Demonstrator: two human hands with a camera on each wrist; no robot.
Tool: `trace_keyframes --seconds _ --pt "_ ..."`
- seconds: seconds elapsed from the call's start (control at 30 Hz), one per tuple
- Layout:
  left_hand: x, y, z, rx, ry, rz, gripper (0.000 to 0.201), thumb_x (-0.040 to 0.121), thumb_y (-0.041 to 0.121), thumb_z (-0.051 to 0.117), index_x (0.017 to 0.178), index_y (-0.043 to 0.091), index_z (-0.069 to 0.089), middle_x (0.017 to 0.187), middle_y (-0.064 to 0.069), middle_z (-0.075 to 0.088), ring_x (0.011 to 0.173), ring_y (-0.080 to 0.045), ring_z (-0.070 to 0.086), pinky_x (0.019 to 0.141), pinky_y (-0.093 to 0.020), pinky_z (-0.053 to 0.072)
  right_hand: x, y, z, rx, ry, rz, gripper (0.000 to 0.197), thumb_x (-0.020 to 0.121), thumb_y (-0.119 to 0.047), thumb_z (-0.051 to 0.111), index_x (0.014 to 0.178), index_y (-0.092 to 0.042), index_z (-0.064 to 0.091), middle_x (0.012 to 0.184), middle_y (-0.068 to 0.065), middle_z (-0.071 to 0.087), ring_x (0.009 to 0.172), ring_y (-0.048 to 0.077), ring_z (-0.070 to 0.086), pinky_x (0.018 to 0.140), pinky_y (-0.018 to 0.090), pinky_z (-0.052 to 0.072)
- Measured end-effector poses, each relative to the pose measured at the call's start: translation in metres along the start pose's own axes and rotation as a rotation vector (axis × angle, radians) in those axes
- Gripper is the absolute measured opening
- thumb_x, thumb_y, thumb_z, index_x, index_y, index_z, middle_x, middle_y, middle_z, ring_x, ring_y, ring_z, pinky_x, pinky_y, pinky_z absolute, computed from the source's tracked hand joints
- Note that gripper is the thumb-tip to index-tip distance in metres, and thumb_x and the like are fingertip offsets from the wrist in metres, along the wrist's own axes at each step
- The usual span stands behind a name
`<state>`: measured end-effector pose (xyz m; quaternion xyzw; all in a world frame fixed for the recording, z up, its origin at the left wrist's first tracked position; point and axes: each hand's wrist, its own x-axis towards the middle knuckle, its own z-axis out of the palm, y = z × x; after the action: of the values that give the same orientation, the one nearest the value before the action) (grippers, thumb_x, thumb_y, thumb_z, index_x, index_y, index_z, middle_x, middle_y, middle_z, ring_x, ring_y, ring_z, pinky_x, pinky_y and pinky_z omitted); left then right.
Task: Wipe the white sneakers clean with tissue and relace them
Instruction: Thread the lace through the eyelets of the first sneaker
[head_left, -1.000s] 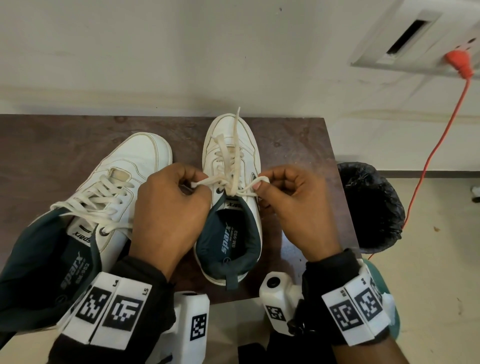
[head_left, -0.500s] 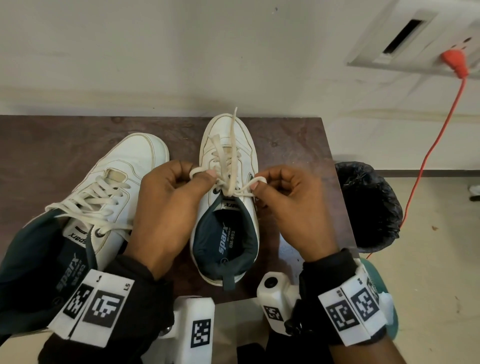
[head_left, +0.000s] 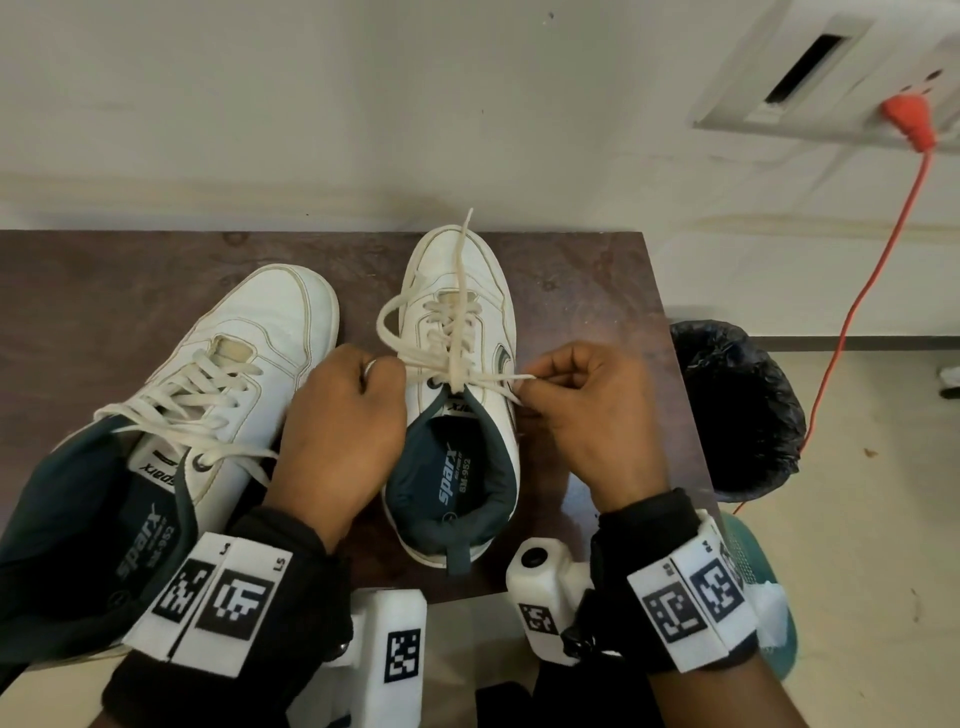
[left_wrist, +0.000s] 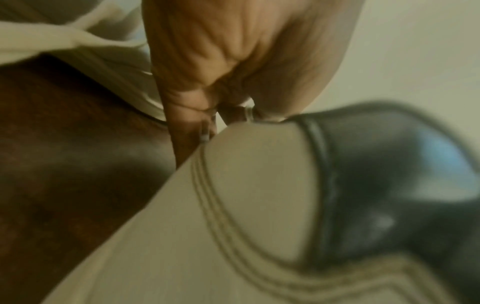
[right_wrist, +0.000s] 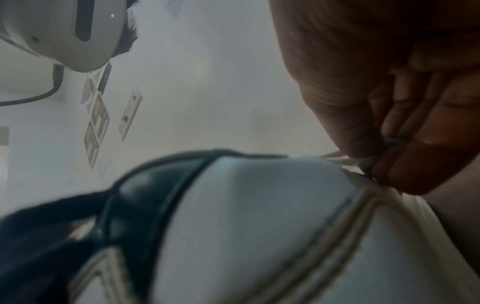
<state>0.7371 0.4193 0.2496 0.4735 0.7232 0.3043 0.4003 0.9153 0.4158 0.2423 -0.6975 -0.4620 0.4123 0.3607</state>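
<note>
Head cam first: two white sneakers sit on a dark brown table (head_left: 597, 291) that's pushed up against a pale wall. The right sneaker (head_left: 460, 384) points straight away from the person, and both hands are working at the top of its lacing. The left hand (head_left: 340, 431) is curled into a loose fist with a lace loop (head_left: 387, 322) coming out of it and arcing up over the shoe's side. The right hand (head_left: 587, 410) pinches the other end of the lace (head_left: 511, 376) between thumb and fingertips, pulled out sideways from the top eyelets. One loose strand runs up the middle of the shoe past the toe. The left sneaker (head_left: 208, 395) lies just beside it, angled, already laced, with its dark lining facing the camera. Off the table's right edge there's a bin with a black bag (head_left: 737, 410), and an orange cable (head_left: 883, 249) hangs down from a wall socket.

Left wrist cam, pretty blurry: the left hand (left_wrist: 233, 61) is closed, fingers curled tight right at the sneaker's collar (left_wrist: 259, 185), with a bit of lace showing between them.

Right wrist cam: the thumb and fingertips (right_wrist: 415, 160) of the right hand squeeze the pale lace (right_wrist: 348, 160) right at the edge of the shoe's side panel (right_wrist: 259, 205).
</note>
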Motion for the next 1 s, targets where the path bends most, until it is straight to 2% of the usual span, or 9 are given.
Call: trace_keyframes --seconds 0.07,0.17,0.4,0.5,0.63,0.8,0.87,0.93,1.0 --pt "0.001 -0.002 -0.001 -0.071 -0.002 -0.037 0.038 0.095 0.031 0.045 0.084 -0.004 0.052 0.074 -0.017 0.053 0.069 -0.023 0.048 0.064 -0.038 0.040 0.001 0.001 0.001 0.064 0.002 0.047 0.014 0.079 -0.004 0.075 0.074 -0.014 0.066 0.073 0.009 0.071 0.066 0.021 0.071 0.063 0.043 0.060" --pt "0.002 -0.004 -0.001 -0.137 0.008 -0.097 0.037 0.094 0.031 0.047 0.083 -0.004 0.050 0.069 -0.008 0.048 0.065 -0.016 0.043 0.061 -0.036 0.038 0.001 0.002 0.002 0.101 0.003 0.083 0.016 0.080 -0.003 0.073 0.073 -0.015 0.064 0.075 0.010 0.072 0.069 0.022 0.072 0.065 0.043 0.060" --pt "0.003 -0.007 -0.004 -0.159 -0.025 -0.140 0.032 0.093 0.031 0.047 0.087 0.000 0.054 0.072 -0.009 0.052 0.067 -0.019 0.047 0.063 -0.038 0.041 0.002 0.003 0.005 0.048 0.024 0.055 0.019 0.080 -0.003 0.073 0.073 -0.018 0.063 0.075 0.008 0.071 0.069 0.021 0.072 0.064 0.042 0.060" --pt "0.001 -0.003 -0.008 -0.060 -0.052 -0.073 0.029 0.091 0.035 0.050 0.086 0.008 0.058 0.077 -0.007 0.061 0.071 -0.021 0.055 0.067 -0.039 0.045 0.001 0.000 0.001 0.039 -0.043 0.037 0.018 0.082 -0.007 0.072 0.082 -0.022 0.063 0.079 0.006 0.071 0.072 0.016 0.072 0.065 0.036 0.060" --pt "-0.006 0.005 -0.012 -0.010 -0.083 -0.019 0.028 0.088 0.045 0.054 0.089 0.018 0.060 0.084 0.000 0.066 0.081 -0.018 0.061 0.078 -0.043 0.051 0.000 -0.003 -0.004 -0.009 -0.111 -0.030 0.024 0.084 -0.020 0.071 0.107 -0.021 0.062 0.082 0.001 0.072 0.071 0.007 0.070 0.058 0.017 0.051" --pt "-0.017 0.008 -0.021 -0.018 -0.161 -0.052 0.027 0.082 0.055 0.054 0.097 0.032 0.058 0.089 0.012 0.068 0.087 -0.013 0.065 0.083 -0.045 0.054 -0.007 -0.008 0.001 0.003 -0.159 -0.012 0.043 0.073 -0.048 0.064 0.110 -0.025 0.063 0.099 -0.003 0.070 0.090 0.017 0.068 0.075 0.043 0.058" --pt "-0.024 0.008 -0.025 0.015 -0.185 -0.043 0.027 0.083 0.052 0.055 0.098 0.030 0.058 0.090 0.013 0.067 0.088 -0.013 0.065 0.082 -0.041 0.054 -0.014 -0.012 0.000 0.002 -0.212 -0.007 0.043 0.073 -0.051 0.066 0.111 -0.033 0.059 0.101 -0.012 0.067 0.093 0.009 0.066 0.077 0.037 0.057" --pt "-0.034 0.009 -0.027 0.085 -0.204 -0.024 0.027 0.085 0.051 0.055 0.101 0.029 0.056 0.095 0.014 0.065 0.092 -0.012 0.063 0.082 -0.037 0.052 -0.024 -0.016 -0.001 -0.039 -0.279 -0.028 0.041 0.077 -0.043 0.072 0.112 -0.043 0.051 0.101 -0.024 0.062 0.095 -0.005 0.061 0.080 0.026 0.054" --pt "-0.043 0.009 -0.027 0.136 -0.218 -0.006 0.033 0.086 0.052 0.053 0.109 0.029 0.055 0.104 0.010 0.064 0.096 -0.014 0.062 0.086 -0.039 0.053 -0.033 -0.015 0.000 -0.077 -0.298 -0.022 0.051 0.076 -0.032 0.077 0.114 -0.047 0.047 0.104 -0.026 0.060 0.099 -0.005 0.060 0.084 0.025 0.053"
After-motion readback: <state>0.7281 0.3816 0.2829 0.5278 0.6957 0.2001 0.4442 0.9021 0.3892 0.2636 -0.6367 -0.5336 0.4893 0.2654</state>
